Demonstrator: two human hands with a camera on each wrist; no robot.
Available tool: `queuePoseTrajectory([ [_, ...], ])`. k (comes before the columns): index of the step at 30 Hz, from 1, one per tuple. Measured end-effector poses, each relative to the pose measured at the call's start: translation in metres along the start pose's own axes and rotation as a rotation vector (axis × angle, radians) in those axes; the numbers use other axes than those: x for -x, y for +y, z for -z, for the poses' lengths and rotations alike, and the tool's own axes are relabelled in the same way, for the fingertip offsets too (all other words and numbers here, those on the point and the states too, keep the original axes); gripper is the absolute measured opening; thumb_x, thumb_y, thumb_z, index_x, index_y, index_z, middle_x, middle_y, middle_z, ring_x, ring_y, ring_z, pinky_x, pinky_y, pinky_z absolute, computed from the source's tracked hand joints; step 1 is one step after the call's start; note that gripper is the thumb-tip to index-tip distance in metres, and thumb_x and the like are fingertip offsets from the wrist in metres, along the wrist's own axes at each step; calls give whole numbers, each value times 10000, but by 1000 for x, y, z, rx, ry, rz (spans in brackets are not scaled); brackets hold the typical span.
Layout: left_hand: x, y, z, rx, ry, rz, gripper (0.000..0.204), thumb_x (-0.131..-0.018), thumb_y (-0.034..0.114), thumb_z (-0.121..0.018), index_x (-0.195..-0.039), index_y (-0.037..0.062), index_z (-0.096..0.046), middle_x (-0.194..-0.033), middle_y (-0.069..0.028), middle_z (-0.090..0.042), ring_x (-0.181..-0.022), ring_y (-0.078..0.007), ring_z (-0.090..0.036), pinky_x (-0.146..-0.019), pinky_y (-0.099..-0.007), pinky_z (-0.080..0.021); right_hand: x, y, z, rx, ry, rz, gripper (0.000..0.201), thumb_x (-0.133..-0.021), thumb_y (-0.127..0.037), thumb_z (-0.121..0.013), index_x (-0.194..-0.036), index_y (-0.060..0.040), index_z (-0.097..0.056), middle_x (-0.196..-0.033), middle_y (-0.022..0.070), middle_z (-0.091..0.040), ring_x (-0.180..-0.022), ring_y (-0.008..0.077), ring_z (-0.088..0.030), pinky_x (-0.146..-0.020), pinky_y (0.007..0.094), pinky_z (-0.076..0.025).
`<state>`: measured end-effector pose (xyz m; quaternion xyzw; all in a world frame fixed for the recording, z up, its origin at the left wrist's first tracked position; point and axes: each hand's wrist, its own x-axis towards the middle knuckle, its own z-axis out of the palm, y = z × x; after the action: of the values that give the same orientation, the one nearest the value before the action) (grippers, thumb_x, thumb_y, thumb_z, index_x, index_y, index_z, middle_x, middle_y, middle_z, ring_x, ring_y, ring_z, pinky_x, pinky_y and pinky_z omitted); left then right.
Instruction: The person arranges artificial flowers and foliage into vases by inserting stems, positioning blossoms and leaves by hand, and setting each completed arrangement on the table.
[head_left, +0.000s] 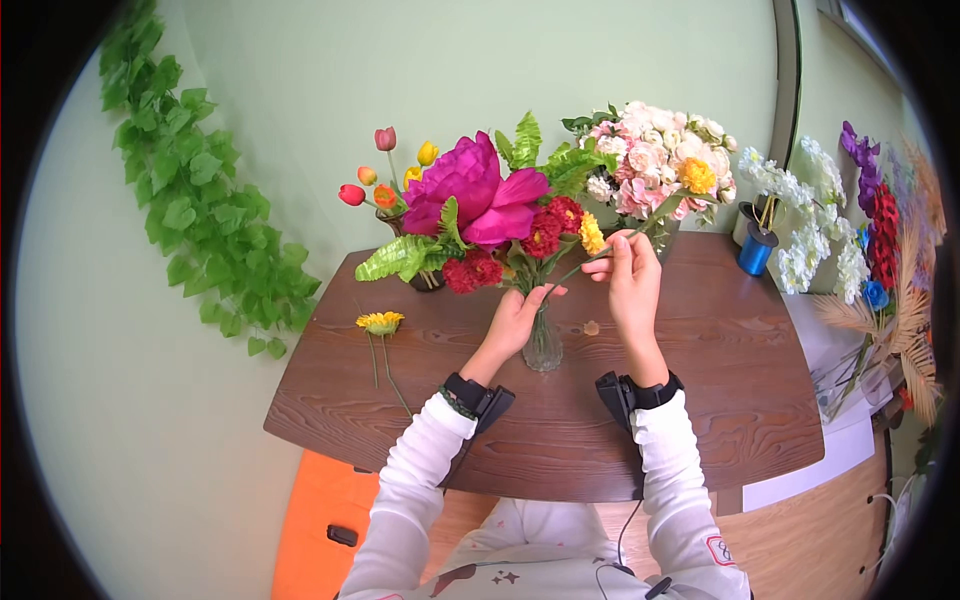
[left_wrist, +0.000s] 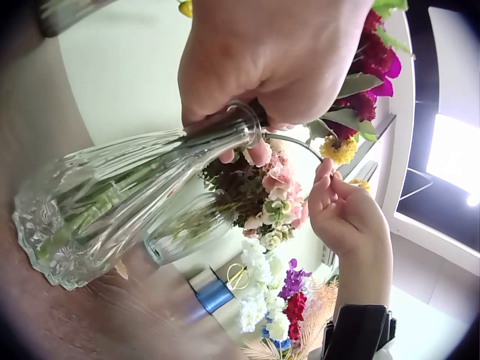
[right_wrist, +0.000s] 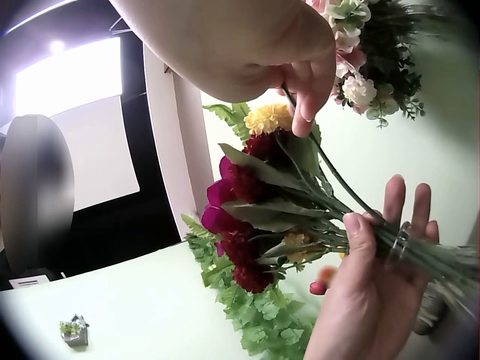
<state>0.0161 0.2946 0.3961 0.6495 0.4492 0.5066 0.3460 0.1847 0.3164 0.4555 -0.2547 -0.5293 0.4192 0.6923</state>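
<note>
A ribbed glass vase (head_left: 543,345) (left_wrist: 112,199) stands on the table, with green stems inside. Around its neck and the stems curls my left hand (head_left: 516,318) (left_wrist: 274,60) (right_wrist: 379,289), its thumb across the stems in the right wrist view. Above it spread a big magenta flower (head_left: 475,195), dark red flowers (head_left: 543,234) (right_wrist: 244,184) and a yellow flower (head_left: 591,234) (left_wrist: 339,150) (right_wrist: 268,119). My right hand (head_left: 635,285) (left_wrist: 352,221) (right_wrist: 255,52) pinches a thin stem that runs down to the vase mouth; a yellow-orange flower (head_left: 697,176) tops it.
A yellow flower (head_left: 380,323) lies at the table's left. Tulips (head_left: 386,195) stand behind the bouquet; pink and white flowers (head_left: 650,155) fill a vase at the back. A blue spool (head_left: 758,252) and white blossoms (head_left: 800,260) are at the right. Ivy (head_left: 190,190) hangs on the left wall.
</note>
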Motion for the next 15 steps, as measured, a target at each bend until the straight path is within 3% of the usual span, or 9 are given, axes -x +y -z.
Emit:
queuePoseTrajectory([
  [4,2,3,-3,37,21,-82,406,-943,331,-388,-1018,2,-615,-822,16,-553,-739,-73,-439,-706,-239,-378,0,4,-2,-45,-5,-1,147,-933,-137,-420,-901,-1,-466,-785,80,-595,-618,132,-623,-505,195,-459],
  [10,2,-1,-5,-4,-79,-110,430,-944,337,-378,-1126,-20,-535,-1019,-55,-597,-804,-95,-476,-786,-253,-394,2,10,-7,-75,-102,-126,112,-880,22,-392,-874,21,-503,-785,74,-614,-661,137,-629,-554,210,-481],
  [15,4,6,-8,81,-74,-135,435,-949,314,-367,-1171,-45,-477,-1107,-102,-579,-918,-132,-518,-835,-273,-401,-1,14,2,-26,-173,-139,114,-901,-39,-417,-929,12,-515,-821,75,-619,-676,123,-623,-573,206,-479],
])
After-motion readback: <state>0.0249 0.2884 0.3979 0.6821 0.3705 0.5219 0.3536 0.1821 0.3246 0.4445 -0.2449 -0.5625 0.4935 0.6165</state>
